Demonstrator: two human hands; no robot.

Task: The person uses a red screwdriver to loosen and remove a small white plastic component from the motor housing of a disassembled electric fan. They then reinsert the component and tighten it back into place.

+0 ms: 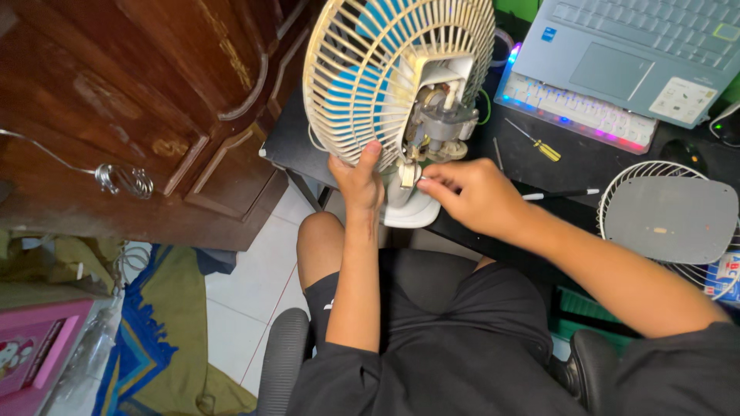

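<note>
At the worktop's (293, 146) left edge, left hand (358, 181) grips the fan's (385, 69) rear guard, right hand (474, 196) apparently pinches a fitting beneath the exposed motor (443, 119); front grille (667, 219) already removed, cover off.

Fan guard (370, 77) above the hands: cream plastic, smooth, slightly yellowed. Blades (351, 96) behind it: blue plastic. Motor housing (447, 119): grey matt plastic. Surface (586, 158) beyond the right hand: black, matt. Cabinet (139, 92) left of the hands: dark varnished wood, scuffed. Floor (247, 293) under the left forearm: glossy white tile.
</note>
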